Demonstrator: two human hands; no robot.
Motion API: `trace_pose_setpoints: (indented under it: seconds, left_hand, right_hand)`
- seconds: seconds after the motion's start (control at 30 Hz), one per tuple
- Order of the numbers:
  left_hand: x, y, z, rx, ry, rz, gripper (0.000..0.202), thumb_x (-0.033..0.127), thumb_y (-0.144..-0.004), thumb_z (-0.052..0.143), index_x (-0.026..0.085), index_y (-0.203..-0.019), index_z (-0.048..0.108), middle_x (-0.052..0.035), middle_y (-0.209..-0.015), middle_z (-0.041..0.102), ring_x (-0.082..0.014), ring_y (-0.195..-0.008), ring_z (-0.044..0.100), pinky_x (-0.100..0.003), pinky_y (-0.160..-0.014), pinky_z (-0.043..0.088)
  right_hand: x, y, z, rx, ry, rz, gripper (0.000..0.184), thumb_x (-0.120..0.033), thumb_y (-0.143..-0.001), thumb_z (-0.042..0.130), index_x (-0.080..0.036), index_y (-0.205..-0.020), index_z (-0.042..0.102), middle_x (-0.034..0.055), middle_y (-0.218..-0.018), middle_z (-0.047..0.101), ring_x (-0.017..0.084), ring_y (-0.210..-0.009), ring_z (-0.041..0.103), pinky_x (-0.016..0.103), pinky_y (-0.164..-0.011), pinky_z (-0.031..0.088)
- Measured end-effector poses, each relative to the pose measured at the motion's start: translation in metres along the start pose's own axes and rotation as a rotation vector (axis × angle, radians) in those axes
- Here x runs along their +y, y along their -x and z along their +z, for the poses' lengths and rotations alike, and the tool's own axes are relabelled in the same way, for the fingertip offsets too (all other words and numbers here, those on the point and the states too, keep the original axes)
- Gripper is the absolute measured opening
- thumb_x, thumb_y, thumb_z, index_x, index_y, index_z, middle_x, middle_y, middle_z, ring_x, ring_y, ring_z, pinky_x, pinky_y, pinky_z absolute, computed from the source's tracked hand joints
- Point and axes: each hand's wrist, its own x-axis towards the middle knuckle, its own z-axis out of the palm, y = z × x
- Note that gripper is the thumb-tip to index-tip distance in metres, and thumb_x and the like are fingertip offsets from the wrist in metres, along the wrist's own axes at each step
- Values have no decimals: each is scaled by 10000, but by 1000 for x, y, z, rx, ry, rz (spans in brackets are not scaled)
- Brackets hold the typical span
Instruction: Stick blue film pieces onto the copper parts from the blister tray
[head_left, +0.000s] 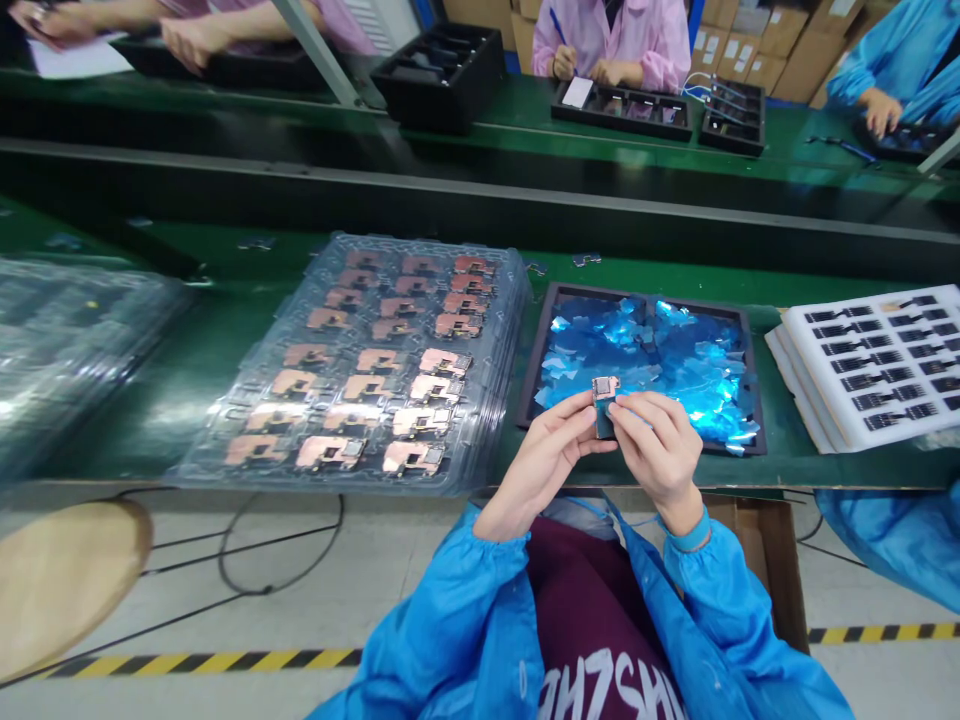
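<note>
Blue-sleeved left hand (544, 462) and right hand (651, 447) are both grasping a small metal-topped part (604, 408), pinching it gently by its edges with the fingertips, just above the near rim of the black tray (645, 293).

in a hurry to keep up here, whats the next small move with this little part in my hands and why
Probably peel the dark blue film off the small module pinched between your left hand and right hand, then drop it into the black tray. That tray already holds blue film scraps, and the part seems to have some film on.
</note>
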Motion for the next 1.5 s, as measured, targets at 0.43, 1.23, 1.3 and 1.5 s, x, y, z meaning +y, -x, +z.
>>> trace_pose_setpoints:
  seconds: [0.43,1.23,1.3,1.5]
  left_hand:
    - [9,-7,3,58,190,59,220,199,-968,781,144,-1181,779,-104,-1209,811,-218,-1007,802,-272,-863,639]
    - [-8,-12,13,385,121,389,436,375,-752,985,174,-856,612,-64,-935,819,-204,-886,804,-317,-879,615]
    - [-3,0,14,382,51,413,414,426,-801,953,178,-909,640,-76,-918,829,-209,-821,800,-329,-837,626]
    - [74,51,-39,564,-545,717,162,333,-964,779,204,-1060,801,-75,-1082,834,-209,-893,770,-346,-882,613]
  right_hand:
    - [-3,6,-9,-134,-45,-169,277,-86,-1033,659,-220,-1268,719,79,-1171,847,240,-1137,791,406,-954,699]
    - [-8,-17,49,-286,-658,705,365,-455,-1033,669,-256,-1330,748,77,-1284,818,254,-1122,809,374,-921,694]
    - [-8,-17,45,-272,-646,673,323,-435,-1072,612,-270,-1294,779,64,-1292,820,248,-1114,817,377,-945,692]
    - [-2,-14,19,-200,-718,597,333,-386,-1119,547,-268,-1356,749,89,-1257,825,253,-1025,835,363,-752,708]
